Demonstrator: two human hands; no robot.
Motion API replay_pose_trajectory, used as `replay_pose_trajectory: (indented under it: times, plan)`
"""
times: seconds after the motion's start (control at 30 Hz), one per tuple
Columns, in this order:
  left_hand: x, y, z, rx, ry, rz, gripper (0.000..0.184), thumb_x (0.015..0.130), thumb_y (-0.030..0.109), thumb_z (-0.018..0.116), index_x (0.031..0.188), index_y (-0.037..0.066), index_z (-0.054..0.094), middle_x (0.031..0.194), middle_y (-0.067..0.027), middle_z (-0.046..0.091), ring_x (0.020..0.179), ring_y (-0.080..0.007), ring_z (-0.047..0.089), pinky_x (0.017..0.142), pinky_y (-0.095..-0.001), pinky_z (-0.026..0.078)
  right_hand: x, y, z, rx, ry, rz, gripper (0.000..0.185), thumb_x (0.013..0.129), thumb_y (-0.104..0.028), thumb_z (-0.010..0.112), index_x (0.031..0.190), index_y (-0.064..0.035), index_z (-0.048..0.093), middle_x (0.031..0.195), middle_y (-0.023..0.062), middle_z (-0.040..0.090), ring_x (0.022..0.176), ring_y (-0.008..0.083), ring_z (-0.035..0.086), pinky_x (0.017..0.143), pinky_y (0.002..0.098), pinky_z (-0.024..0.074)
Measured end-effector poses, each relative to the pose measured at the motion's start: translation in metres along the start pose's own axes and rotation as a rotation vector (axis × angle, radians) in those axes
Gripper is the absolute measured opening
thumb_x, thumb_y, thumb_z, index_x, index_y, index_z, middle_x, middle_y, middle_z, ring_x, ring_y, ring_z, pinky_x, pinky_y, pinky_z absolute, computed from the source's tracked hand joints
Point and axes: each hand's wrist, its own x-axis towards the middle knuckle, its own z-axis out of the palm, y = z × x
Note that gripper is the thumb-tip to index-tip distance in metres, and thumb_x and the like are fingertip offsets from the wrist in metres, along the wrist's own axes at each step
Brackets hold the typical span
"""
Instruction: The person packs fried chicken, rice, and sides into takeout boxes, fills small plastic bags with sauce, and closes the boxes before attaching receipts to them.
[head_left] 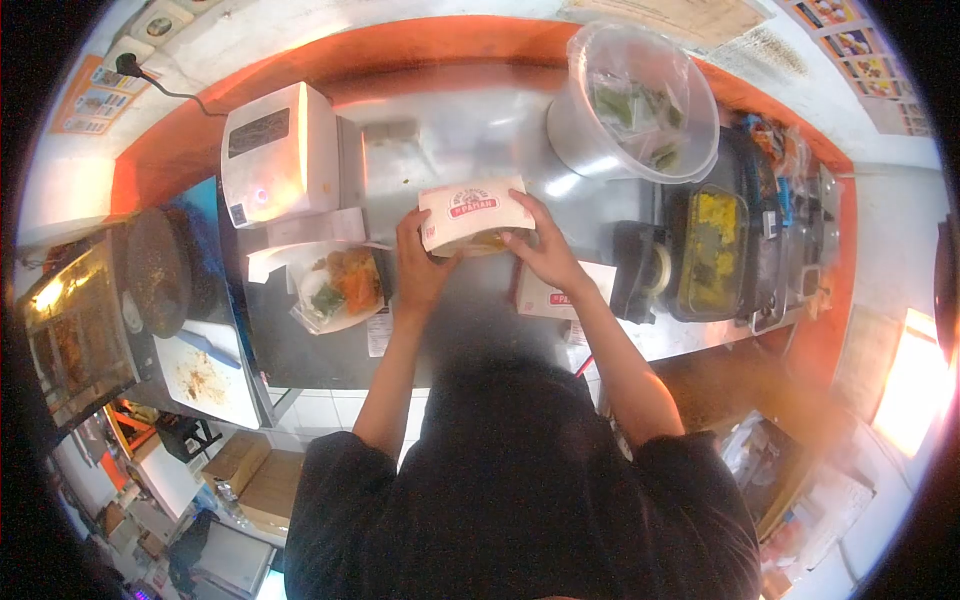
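Observation:
A white cardboard food box (473, 215) with a red "PAMAN" print is between my two hands, above the steel table (480, 120). My left hand (424, 262) grips its left end, fingers bent round the side. On the opposite end my right hand (543, 250) has its fingers at the upper corner and its thumb at the lower edge. Something yellowish-brown shows along the near edge of the box, too blurred to name. A second printed box (566, 292) lies beneath my right wrist. Left of my left forearm sits an open clear plastic bag (338, 285) with orange and green food.
A white printer-like machine (275, 155) stands at the back left. At the back right is a clear bucket (575, 130) with bagged green leaves, and nearer a container of yellow food (713, 250). Far left, a knife (208, 349) rests on a white cutting board (205, 390).

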Motion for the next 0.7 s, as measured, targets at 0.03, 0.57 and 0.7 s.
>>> replay_pose_trajectory:
  times: [0.03,0.57,0.7]
  plan:
    - [-0.002,-0.002,0.000,0.001,-0.002,0.001,0.098,0.065,0.025,0.094,0.146,0.006,0.042,0.139,-0.0182,0.049,0.131,-0.0376,0.049,0.112,-0.0476,0.041,-0.001,0.002,-0.002,-0.031,-0.027,-0.024,0.070,0.098,-0.033,0.067,0.157,-0.0146,0.035,0.159,0.0195,0.034,0.151,0.0349,0.027,0.121,0.0492,0.0287]
    - [-0.009,-0.028,-0.020,0.162,-0.375,0.107,0.080,0.094,0.035,0.069,0.161,0.016,0.030,0.165,-0.0248,0.025,0.139,-0.0460,0.045,0.111,-0.0493,0.042,0.010,-0.001,-0.046,-0.669,-0.484,-0.093,0.072,0.098,-0.024,0.062,0.162,-0.0249,0.028,0.168,0.0228,0.014,0.142,0.0454,0.040,0.118,0.0480,0.0350]
    - [-0.010,-0.031,-0.015,0.137,-0.340,0.112,0.065,0.099,0.027,0.063,0.159,0.021,0.037,0.161,-0.0255,0.032,0.131,-0.0449,0.053,0.104,-0.0465,0.048,0.011,0.010,-0.036,-0.691,-0.430,-0.091,0.065,0.099,-0.020,0.059,0.158,-0.0313,0.036,0.168,0.0199,0.014,0.141,0.0443,0.042,0.117,0.0485,0.0370]
